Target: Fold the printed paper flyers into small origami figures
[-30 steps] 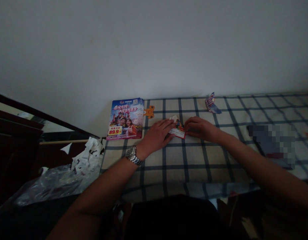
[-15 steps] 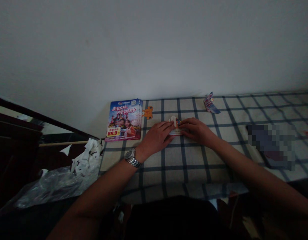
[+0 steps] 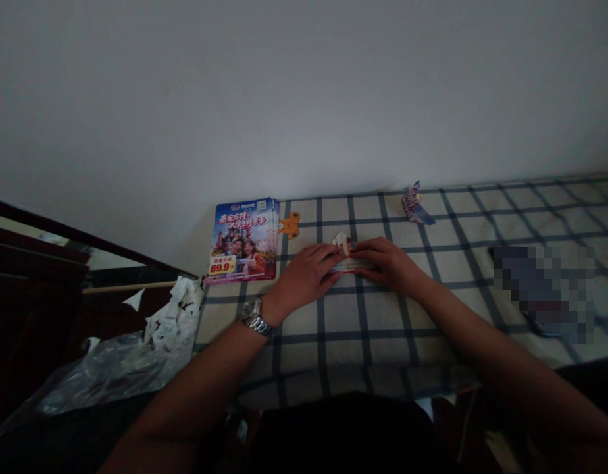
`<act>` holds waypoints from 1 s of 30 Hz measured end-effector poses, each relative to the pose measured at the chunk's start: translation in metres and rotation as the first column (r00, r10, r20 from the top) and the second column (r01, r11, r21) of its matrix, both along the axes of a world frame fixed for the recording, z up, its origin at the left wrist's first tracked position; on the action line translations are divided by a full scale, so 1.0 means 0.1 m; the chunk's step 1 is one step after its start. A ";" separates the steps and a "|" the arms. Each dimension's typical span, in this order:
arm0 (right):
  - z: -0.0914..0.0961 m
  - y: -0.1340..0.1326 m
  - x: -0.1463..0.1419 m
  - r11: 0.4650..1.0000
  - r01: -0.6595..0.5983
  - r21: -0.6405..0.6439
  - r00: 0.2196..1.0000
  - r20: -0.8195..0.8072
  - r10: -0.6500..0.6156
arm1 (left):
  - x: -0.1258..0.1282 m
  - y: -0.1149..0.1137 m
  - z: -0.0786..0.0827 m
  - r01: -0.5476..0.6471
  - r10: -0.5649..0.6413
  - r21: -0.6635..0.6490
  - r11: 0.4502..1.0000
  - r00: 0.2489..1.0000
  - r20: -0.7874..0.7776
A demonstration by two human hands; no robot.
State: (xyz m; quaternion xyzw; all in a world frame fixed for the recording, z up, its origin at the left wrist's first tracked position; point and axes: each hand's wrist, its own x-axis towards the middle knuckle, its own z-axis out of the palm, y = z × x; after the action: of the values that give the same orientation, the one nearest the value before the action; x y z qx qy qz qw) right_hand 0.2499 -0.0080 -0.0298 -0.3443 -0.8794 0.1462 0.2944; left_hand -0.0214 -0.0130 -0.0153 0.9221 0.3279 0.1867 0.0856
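A small folded paper [image 3: 340, 239] with a pointed top lies on the checked cloth between my hands. My left hand [image 3: 308, 275], with a metal watch on its wrist, holds the paper's left side, fingers and thumb closed on it. On the right edge, my right hand [image 3: 389, 264] pinches the same paper. My fingers cover much of it; a white tip, some red and orange print and a pale lower strip show. To the left is a stack of printed flyers [image 3: 243, 242], its top sheet blue and pink.
A folded paper piece [image 3: 416, 205] stands near the wall [image 3: 304, 99]. A dark, pixelated flat object [image 3: 535, 289] lies at the right on the checked tablecloth [image 3: 343, 336]. Left of the table edge are clear plastic [image 3: 116, 368] and torn white paper [image 3: 173, 316].
Both hands stay on the folded paper. My right hand has shifted slightly down, and more of the paper's pointed top and lower strip shows. The view has moved a little.
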 end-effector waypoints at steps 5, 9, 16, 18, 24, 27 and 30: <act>0.00 0.00 0.01 1.000 -0.014 0.005 1.000 0.005 0.014 | -0.05 0.03 -0.04 0.022 -0.022 0.005 1.000 1.000 0.005; 0.01 -0.02 0.02 1.000 -0.023 0.015 1.000 0.009 0.023 | -0.07 0.03 -0.03 0.021 -0.021 -0.008 1.000 1.000 0.000; 0.01 -0.07 0.02 1.000 0.000 0.000 0.999 0.037 0.000 | -0.07 0.02 -0.01 0.036 -0.036 -0.023 0.999 0.999 -0.002; 0.01 -0.07 0.03 1.000 0.003 0.004 0.998 0.056 -0.003 | -0.07 0.02 -0.01 0.035 -0.035 -0.026 0.999 0.999 0.000; 0.02 -0.07 0.02 1.000 -0.029 0.005 0.994 0.107 0.028 | -0.07 0.02 -0.02 0.026 -0.026 -0.017 1.000 1.000 -0.001; 0.03 -0.08 0.01 1.000 -0.024 0.005 0.993 0.117 0.023 | -0.07 0.02 -0.02 0.022 -0.022 -0.018 1.000 1.000 -0.005; 0.03 -0.09 0.01 1.000 -0.021 -0.003 0.992 0.122 0.022 | -0.07 0.01 -0.01 0.024 -0.024 -0.014 1.000 1.000 -0.003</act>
State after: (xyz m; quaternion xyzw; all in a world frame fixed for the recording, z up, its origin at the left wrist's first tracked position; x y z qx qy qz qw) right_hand 0.2510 -0.0166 -0.0263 -0.3433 -0.8993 0.1288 0.2384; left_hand -0.0283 -0.0118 -0.0163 0.9256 0.3184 0.1821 0.0939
